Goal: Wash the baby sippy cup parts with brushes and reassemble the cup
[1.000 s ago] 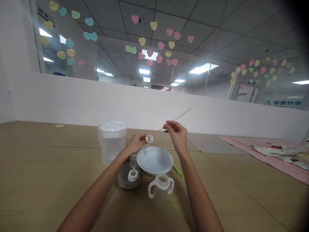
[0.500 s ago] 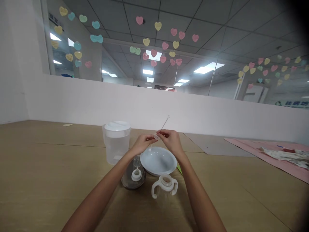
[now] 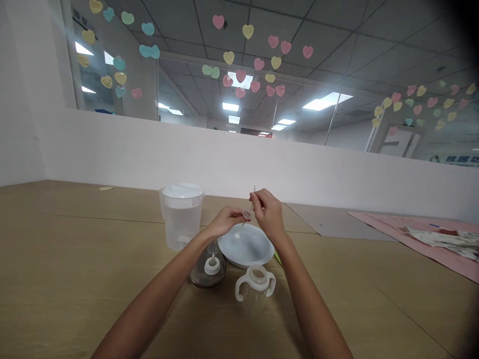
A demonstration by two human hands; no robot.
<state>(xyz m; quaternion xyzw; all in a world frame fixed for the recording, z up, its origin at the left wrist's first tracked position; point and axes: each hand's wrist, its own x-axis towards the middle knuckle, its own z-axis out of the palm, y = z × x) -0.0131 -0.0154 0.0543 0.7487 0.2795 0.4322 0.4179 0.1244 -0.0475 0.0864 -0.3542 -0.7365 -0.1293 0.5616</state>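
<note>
Between the fingers of my left hand [image 3: 226, 221] is a small clear round piece [image 3: 247, 215], held above the back of a white bowl [image 3: 247, 247]. My right hand [image 3: 267, 212] pinches a thin wire brush [image 3: 251, 204], whose lower part passes through the piece and comes out below it. In front of the bowl stands a clear bottle [image 3: 256, 284] with a white two-handled collar and an open top. Left of it, a white ring with a teat [image 3: 212, 266] rests on a dark round tray [image 3: 207, 280], partly behind my left forearm.
A lidded clear pitcher [image 3: 182, 219] stands left of the bowl. Something green [image 3: 277, 257] shows at the bowl's right edge. On the far right, a pink cloth [image 3: 389, 229] bears a crumpled pale cloth [image 3: 441, 241]. A white wall [image 3: 123, 154] closes the table's back.
My right hand has shifted slightly right and up from the piece, and the brush stands steeper. The piece has moved a little right with my left hand, and the brush end now shows beneath it.
</note>
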